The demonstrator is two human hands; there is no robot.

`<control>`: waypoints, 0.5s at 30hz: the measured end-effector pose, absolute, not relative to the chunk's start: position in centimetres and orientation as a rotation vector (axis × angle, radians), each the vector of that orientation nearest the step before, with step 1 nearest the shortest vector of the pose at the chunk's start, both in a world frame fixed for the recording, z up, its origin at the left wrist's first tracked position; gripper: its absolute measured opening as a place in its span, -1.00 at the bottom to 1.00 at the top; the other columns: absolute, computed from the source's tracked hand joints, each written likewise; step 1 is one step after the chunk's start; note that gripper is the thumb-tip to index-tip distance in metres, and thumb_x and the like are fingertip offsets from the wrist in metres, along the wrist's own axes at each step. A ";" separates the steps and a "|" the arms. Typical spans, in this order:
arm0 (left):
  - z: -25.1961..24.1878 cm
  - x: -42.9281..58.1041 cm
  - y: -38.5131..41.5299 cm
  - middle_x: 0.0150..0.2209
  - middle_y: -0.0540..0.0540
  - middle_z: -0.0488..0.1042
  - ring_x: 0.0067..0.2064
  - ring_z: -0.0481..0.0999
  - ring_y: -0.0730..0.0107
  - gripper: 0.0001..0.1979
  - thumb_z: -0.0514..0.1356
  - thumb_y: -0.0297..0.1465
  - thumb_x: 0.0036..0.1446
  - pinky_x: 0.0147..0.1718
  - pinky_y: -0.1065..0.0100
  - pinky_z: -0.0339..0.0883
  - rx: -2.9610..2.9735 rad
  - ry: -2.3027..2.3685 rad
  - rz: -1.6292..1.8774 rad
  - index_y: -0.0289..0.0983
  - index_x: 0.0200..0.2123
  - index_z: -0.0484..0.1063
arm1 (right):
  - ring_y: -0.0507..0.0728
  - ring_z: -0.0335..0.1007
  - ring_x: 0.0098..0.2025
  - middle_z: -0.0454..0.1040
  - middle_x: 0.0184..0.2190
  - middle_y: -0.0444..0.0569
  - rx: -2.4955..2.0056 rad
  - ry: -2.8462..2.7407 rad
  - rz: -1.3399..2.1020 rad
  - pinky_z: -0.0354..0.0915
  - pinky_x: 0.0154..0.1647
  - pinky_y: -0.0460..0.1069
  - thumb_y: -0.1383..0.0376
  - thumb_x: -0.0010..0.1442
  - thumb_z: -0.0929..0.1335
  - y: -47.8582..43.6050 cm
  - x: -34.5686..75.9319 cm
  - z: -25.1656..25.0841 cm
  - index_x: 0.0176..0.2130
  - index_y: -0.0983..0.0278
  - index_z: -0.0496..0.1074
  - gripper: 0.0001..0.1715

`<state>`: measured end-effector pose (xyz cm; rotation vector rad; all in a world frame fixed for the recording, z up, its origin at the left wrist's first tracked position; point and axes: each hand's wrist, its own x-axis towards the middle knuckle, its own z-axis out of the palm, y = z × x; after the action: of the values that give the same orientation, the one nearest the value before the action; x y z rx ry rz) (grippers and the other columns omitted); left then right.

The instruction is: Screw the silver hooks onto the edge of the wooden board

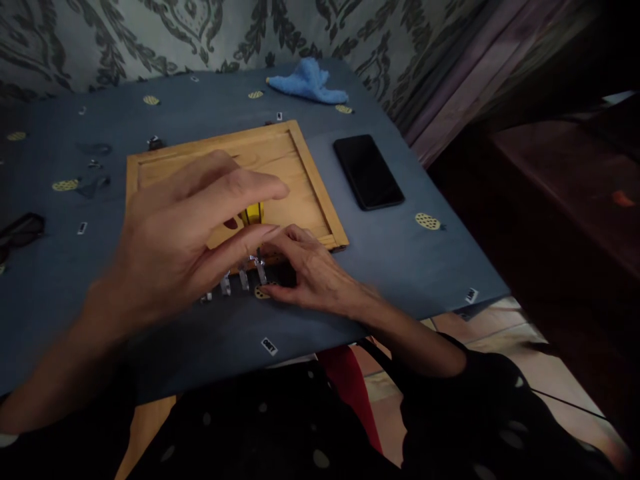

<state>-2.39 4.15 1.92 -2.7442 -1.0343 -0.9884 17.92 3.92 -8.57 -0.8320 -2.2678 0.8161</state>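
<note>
My left hand (185, 227) is over a wooden framed board (320, 180), its thumb and forefinger stretched apart. In the gap between them shows the yellow and black handle of what looks like a screwdriver (254, 213), upright, its shaft partly hidden. The other left fingers are mostly out of sight. At the board's near edge, my right hand (315, 273) has thumb and fingers closed around the end one of several metal hooks (261, 272), close to the screwdriver's lower end. Further hooks (243, 279) line that edge to the left, partly covered by my left hand.
A black phone (369, 171) lies right of the board, and a crumpled blue cloth (310, 81) behind it. Dark glasses (23, 230) and small metal parts (95, 164) are at left on the blue patterned tablecloth (210, 360). A patterned curtain (200, 40) hangs at the back.
</note>
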 end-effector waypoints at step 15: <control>3.1 -3.3 3.6 -0.03 0.11 0.66 -0.14 0.69 0.27 -0.73 0.26 -0.33 0.28 -0.19 0.36 0.53 -2.788 -1.262 -0.998 -0.10 0.04 0.56 | 0.28 0.40 0.08 0.55 -0.03 0.07 -0.893 -2.276 0.855 0.39 0.09 0.21 0.33 0.16 0.48 3.8 17.9 -8.4 0.24 0.25 0.32 -0.31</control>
<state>-3.25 3.64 3.06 -2.7876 -1.2620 -0.9980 17.92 3.84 -8.41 -0.8932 -2.2758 0.8546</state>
